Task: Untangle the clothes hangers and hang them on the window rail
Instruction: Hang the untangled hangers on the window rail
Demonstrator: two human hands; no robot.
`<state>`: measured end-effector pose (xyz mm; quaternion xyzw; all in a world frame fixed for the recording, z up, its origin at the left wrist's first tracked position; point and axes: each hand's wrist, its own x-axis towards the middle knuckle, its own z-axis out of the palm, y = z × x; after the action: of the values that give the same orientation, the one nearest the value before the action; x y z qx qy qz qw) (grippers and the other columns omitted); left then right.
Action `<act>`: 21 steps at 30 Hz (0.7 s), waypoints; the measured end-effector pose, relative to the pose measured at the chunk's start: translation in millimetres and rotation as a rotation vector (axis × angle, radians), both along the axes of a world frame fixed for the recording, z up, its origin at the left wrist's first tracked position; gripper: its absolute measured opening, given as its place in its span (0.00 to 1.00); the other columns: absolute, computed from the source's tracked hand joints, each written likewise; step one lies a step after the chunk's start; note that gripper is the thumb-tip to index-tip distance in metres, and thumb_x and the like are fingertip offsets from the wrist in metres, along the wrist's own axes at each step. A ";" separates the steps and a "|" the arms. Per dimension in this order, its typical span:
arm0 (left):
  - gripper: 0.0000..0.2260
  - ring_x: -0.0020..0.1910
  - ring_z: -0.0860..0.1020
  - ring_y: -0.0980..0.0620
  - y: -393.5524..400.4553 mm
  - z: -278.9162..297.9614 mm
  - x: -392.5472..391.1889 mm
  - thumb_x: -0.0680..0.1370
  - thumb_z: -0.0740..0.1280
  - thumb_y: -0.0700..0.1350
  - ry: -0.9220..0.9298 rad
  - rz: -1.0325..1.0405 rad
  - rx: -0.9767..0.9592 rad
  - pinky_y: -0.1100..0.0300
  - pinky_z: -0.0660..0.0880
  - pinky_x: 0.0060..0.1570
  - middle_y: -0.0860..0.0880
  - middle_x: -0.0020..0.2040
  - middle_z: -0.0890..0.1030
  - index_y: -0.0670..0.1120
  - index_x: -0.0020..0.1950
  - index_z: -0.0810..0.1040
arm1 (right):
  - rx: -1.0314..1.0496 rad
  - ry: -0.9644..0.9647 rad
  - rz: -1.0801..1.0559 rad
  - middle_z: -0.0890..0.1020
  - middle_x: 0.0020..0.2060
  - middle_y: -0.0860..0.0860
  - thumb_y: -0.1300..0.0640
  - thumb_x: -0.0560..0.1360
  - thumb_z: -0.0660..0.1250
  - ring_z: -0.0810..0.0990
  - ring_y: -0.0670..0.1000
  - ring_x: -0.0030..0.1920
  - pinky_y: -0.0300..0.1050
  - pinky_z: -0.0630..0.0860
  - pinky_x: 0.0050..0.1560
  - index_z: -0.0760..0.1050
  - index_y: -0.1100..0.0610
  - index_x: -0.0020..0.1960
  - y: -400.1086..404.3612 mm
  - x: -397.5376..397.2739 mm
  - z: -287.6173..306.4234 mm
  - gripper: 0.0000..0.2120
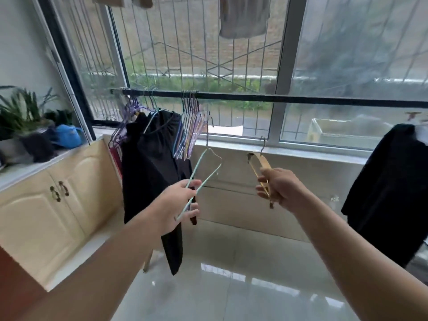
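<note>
In the head view, the left hand (179,202) pinched a pale green wire hanger (203,172) at centre frame, while the right hand (276,187) gripped a wooden hanger (261,166) just right of it. Both sat below the black window rail (278,98), where a bunch of hangers (191,126) hung beside a black garment (150,163).

Both bare forearms reached forward and upward from the lower corners, well apart. The left hand (179,203) had its thumb and fingers curled, pinching the pale green wire hanger (203,172). The right hand (276,187), set a little higher, had its fingers wrapped round the wooden hanger (262,169), knuckles turned toward the camera
</note>
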<state>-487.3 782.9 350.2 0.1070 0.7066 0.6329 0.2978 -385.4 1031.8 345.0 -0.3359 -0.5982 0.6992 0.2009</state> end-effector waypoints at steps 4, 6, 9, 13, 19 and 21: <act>0.10 0.51 0.74 0.47 56.6 4.7 -61.6 0.86 0.58 0.43 -0.008 0.022 0.001 0.56 0.81 0.51 0.45 0.53 0.72 0.52 0.62 0.78 | 0.019 0.000 0.043 0.72 0.48 0.61 0.66 0.78 0.66 0.76 0.55 0.42 0.42 0.82 0.31 0.72 0.64 0.57 38.5 -79.9 6.2 0.09; 0.10 0.50 0.74 0.47 82.9 7.7 -89.5 0.86 0.58 0.45 0.001 0.041 0.032 0.55 0.81 0.52 0.45 0.52 0.71 0.53 0.62 0.77 | 0.015 -0.009 0.036 0.70 0.48 0.60 0.67 0.77 0.65 0.74 0.56 0.43 0.42 0.82 0.31 0.72 0.64 0.57 53.3 -115.2 6.2 0.09; 0.11 0.49 0.71 0.46 121.0 11.9 -132.0 0.87 0.57 0.45 0.016 0.049 0.071 0.55 0.80 0.56 0.47 0.49 0.70 0.52 0.66 0.75 | -0.019 -0.061 0.052 0.70 0.48 0.60 0.67 0.76 0.65 0.74 0.56 0.42 0.42 0.81 0.30 0.72 0.64 0.54 72.7 -153.2 6.1 0.07; 0.13 0.56 0.74 0.48 166.7 32.9 -185.9 0.87 0.58 0.45 0.063 0.020 0.131 0.52 0.77 0.63 0.47 0.55 0.73 0.53 0.70 0.74 | -0.021 -0.050 0.017 0.71 0.50 0.61 0.67 0.75 0.65 0.75 0.59 0.45 0.44 0.81 0.31 0.73 0.63 0.50 93.0 -182.8 15.1 0.04; 0.15 0.67 0.71 0.45 198.2 42.2 -261.8 0.87 0.57 0.44 0.045 -0.058 0.120 0.48 0.74 0.69 0.45 0.73 0.68 0.52 0.73 0.71 | 0.031 -0.018 -0.023 0.71 0.50 0.61 0.67 0.76 0.65 0.75 0.58 0.44 0.46 0.82 0.32 0.72 0.62 0.48 92.9 -208.4 22.8 0.02; 0.15 0.61 0.74 0.47 199.9 33.2 -266.6 0.87 0.56 0.43 0.027 -0.071 0.086 0.47 0.74 0.70 0.44 0.68 0.72 0.51 0.72 0.72 | 0.025 -0.028 -0.033 0.71 0.50 0.61 0.67 0.76 0.65 0.76 0.59 0.45 0.47 0.83 0.34 0.72 0.62 0.48 92.0 -212.2 26.4 0.02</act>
<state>-754.0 982.8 383.4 0.1532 0.6786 0.6501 0.3056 -597.6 1123.8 371.4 -0.3529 -0.6041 0.6834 0.2083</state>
